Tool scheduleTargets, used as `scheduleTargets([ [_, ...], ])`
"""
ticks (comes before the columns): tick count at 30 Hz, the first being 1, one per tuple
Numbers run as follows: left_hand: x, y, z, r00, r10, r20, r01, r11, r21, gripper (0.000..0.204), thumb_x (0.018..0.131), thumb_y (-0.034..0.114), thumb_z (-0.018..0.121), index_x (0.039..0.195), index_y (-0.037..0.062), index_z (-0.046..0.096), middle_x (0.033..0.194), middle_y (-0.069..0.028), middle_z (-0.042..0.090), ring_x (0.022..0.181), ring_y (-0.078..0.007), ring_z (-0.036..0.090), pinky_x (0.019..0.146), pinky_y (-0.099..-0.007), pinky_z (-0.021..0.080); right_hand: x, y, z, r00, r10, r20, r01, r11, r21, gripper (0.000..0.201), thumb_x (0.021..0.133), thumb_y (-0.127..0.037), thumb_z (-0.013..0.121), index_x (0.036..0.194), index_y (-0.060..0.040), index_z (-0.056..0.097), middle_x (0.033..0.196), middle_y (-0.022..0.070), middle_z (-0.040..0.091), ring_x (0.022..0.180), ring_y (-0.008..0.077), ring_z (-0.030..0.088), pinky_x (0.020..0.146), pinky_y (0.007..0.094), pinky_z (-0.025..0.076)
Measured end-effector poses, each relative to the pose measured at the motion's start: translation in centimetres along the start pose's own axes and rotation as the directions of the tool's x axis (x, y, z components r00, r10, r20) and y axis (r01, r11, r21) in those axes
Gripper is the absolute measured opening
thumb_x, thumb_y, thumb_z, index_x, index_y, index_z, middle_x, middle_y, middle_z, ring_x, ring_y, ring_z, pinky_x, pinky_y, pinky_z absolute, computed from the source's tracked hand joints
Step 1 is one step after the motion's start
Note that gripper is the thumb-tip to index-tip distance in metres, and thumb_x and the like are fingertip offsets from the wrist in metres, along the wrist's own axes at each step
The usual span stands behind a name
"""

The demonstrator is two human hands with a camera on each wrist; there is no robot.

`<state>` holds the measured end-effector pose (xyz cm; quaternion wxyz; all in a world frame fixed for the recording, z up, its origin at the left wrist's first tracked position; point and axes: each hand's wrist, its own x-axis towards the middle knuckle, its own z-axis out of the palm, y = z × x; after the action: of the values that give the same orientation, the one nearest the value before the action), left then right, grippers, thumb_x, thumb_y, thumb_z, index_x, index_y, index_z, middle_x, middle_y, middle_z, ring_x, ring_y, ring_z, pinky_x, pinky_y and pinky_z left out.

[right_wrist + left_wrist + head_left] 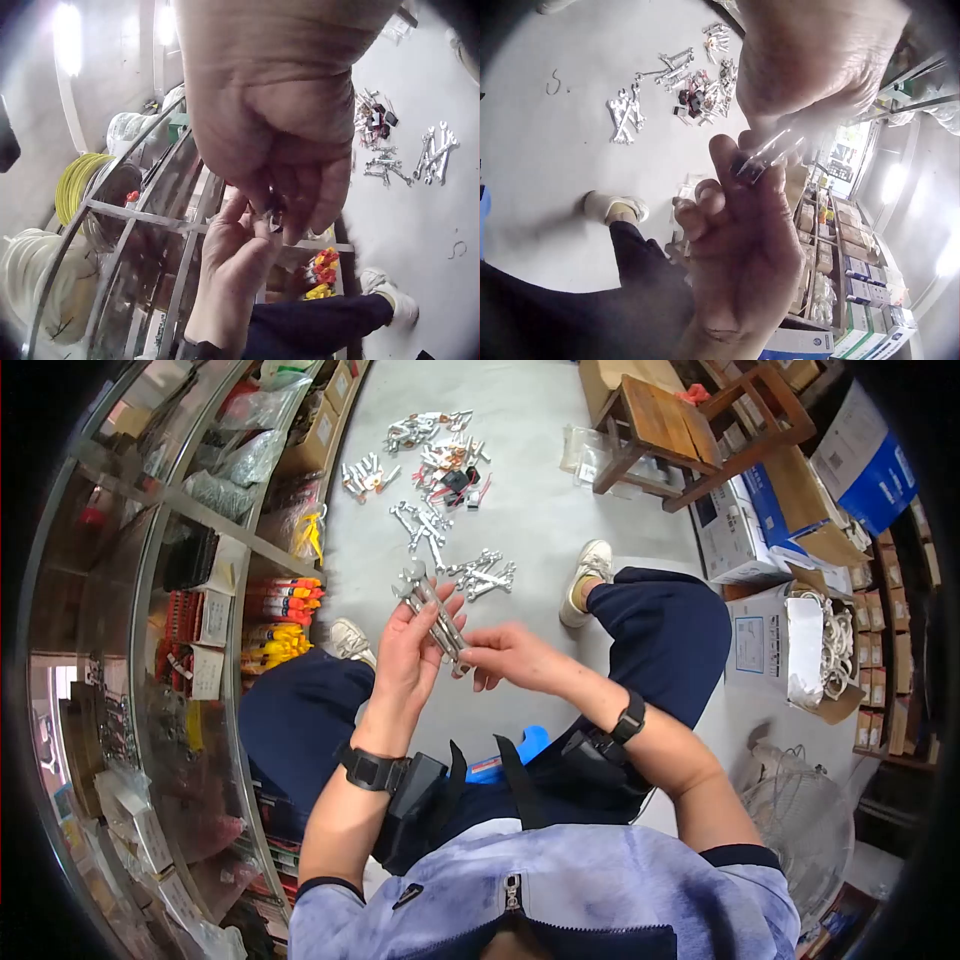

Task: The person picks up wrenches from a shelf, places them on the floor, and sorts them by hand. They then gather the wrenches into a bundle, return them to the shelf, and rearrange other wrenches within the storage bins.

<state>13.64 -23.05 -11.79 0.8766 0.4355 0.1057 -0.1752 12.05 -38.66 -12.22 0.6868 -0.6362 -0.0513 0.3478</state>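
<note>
A few metal wrenches lie together, slanting, between the two hands in the head view. The left hand grips them around their middle, thumb across them. The right hand pinches their lower ends with thumb and fingers. In the left wrist view the shiny wrench ends blur between the right hand and the left hand. From the right wrist, the right hand covers most of the metal, with the left hand below it.
On the floor beyond the hands lie loose wrenches and several piles of small metal parts. Shelving stands at the left. A wooden chair and open boxes are at the right. A blue object lies near the lap.
</note>
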Motion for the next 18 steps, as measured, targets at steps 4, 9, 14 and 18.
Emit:
scheduleTargets([
  [4, 0.4, 1.8, 1.4, 0.999, -0.034, 0.009, 0.034, 0.999, 0.034, 0.041, 0.086, 0.010, 0.048, 0.123, 0.0003, 0.034, 0.121, -0.0151, 0.044, 0.108, -0.0244, 0.047, 0.090, -0.0360, 0.042, -0.3, -2.7, -1.4, 0.997, -0.020, 0.071, 0.029, 0.991, -0.133, 0.021, 0.085, -0.019, 0.048, 0.089, -0.0014, 0.058, 0.078, 0.0044, 0.062, 0.061, 0.0105, 0.059, 0.052, 0.0229, 0.047],
  [9, 2.6, 4.6, 2.8, 0.989, -0.063, 0.131, 0.065, 0.998, -0.011, 0.037, 0.088, 0.009, 0.040, 0.123, 0.0005, 0.033, 0.120, -0.0182, 0.044, 0.110, -0.0264, 0.047, 0.092, -0.0390, 0.041, 0.2, -7.4, -3.8, 0.994, 0.030, 0.105, 0.003, 0.954, -0.301, 0.021, 0.087, -0.017, 0.045, 0.092, -0.0009, 0.058, 0.082, 0.0061, 0.062, 0.067, 0.0106, 0.059, 0.058, 0.0227, 0.047],
  [14, 4.3, 5.1, 3.3, 0.976, -0.041, 0.212, 0.056, 0.996, -0.065, 0.036, 0.089, 0.008, 0.035, 0.124, 0.0007, 0.032, 0.122, -0.0203, 0.042, 0.112, -0.0284, 0.044, 0.094, -0.0412, 0.039, 1.1, -7.6, -5.1, 0.998, -0.027, 0.058, 0.040, 0.972, -0.232, 0.020, 0.085, -0.015, 0.044, 0.089, -0.0020, 0.059, 0.077, 0.0036, 0.062, 0.064, 0.0102, 0.059, 0.055, 0.0228, 0.047],
  [18, 5.4, 3.7, 2.6, 0.974, -0.103, 0.203, 0.130, 0.984, -0.121, 0.038, 0.087, 0.010, 0.034, 0.124, -0.0004, 0.032, 0.122, -0.0207, 0.042, 0.112, -0.0294, 0.044, 0.095, -0.0420, 0.038, 1.3, -6.5, -5.8, 0.997, 0.045, 0.062, -0.030, 0.973, -0.227, 0.021, 0.088, -0.014, 0.043, 0.092, 0.0001, 0.057, 0.081, 0.0057, 0.062, 0.067, 0.0103, 0.058, 0.060, 0.0228, 0.047],
])
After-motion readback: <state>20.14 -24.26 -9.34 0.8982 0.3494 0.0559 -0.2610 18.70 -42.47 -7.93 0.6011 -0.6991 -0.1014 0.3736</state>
